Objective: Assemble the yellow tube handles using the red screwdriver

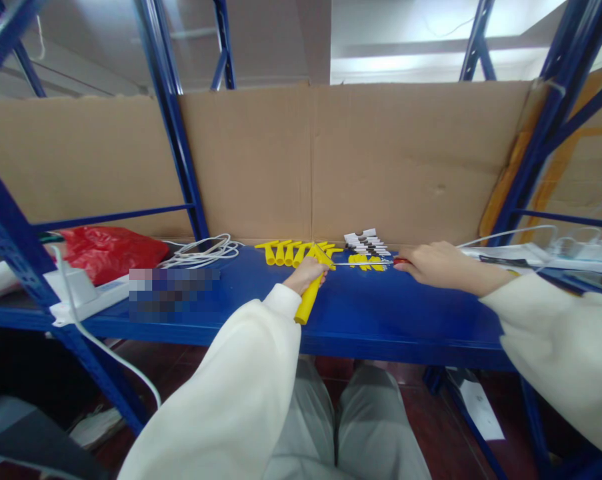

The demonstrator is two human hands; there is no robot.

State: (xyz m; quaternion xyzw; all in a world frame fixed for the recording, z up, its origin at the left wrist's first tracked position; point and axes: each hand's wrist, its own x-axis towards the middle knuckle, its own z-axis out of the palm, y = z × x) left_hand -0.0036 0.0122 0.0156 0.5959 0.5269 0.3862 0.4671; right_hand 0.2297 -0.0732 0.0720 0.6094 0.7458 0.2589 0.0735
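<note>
Two hands working: your left hand (pixel 308 272) is gripping a yellow handle (pixel 308 300), likely light, stiff plastic, at mid-body; right hand (pixel 433 263) is pinching a thin metal rod (pixel 365 264), far end.

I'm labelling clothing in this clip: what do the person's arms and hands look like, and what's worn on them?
Both arms wear loose, cream-white long sleeves with soft cuffs ending at the wrists. The left hand and right hand are bare: no gloves, rings, watch or markings visible.
</note>
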